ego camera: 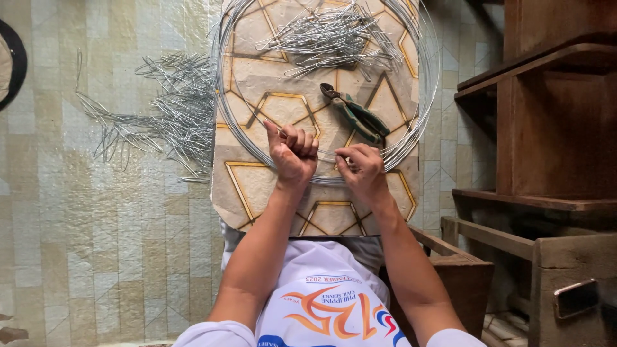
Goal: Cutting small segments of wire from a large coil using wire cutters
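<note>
Silver wire [324, 154] was gripped tight in the left hand [292, 151] and pinched by the right hand [360, 168], so it stayed straight. Pliers [357, 115] lay close by.

Green-handled metal pliers [357, 115] lie on the hexagon-patterned board [257, 186]; a heap of bent grey wire pieces [160, 109] sprawls on the pale tiled floor [96, 244]; dark wooden shelves [546, 128] stand nearby.

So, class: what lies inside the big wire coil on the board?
Inside the wire coil lie green-handled pliers and a pile of bent wire pieces. Both hands, left and right, cover the board beneath them.
</note>
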